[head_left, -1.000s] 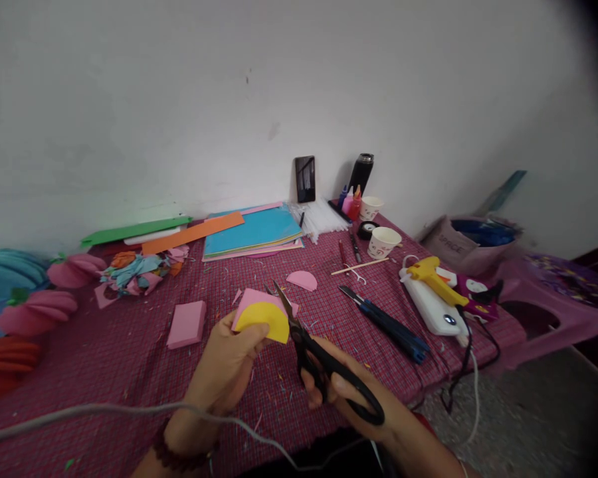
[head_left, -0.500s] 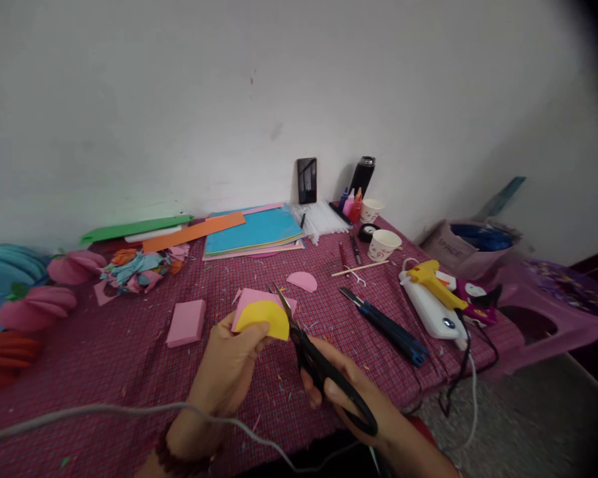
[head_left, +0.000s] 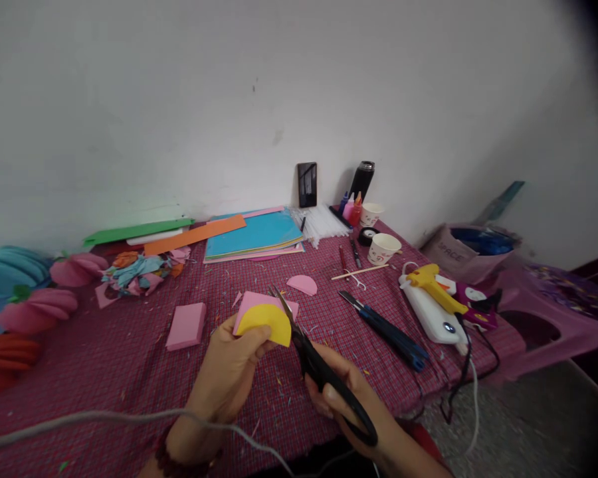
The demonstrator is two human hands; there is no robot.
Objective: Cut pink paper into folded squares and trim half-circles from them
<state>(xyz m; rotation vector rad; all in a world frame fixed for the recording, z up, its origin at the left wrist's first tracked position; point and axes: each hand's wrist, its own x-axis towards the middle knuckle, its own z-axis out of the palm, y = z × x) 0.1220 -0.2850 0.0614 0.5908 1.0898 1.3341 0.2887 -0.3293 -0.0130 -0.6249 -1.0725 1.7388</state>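
Note:
A yellow half-round paper piece lies over a pink paper sheet, and my left hand pinches both together, thumb on the yellow. In my right hand are black-handled scissors. Their blades reach across the pink paper, close along the right side of the yellow curve. Beyond the blades a pink half-round piece rests flat on the checked cloth. To the left of my left hand sits a stack of pink paper.
A blue utility knife lies right of my right hand. Farther right are a yellow glue gun and a white power strip. Coloured sheets, paper cups and paper scraps lie behind. A grey cable crosses in front.
My right hand and the scissors have shifted slightly; the blades look a little closer together. The left hand keeps its pinch on the papers. The whole view has moved slightly.

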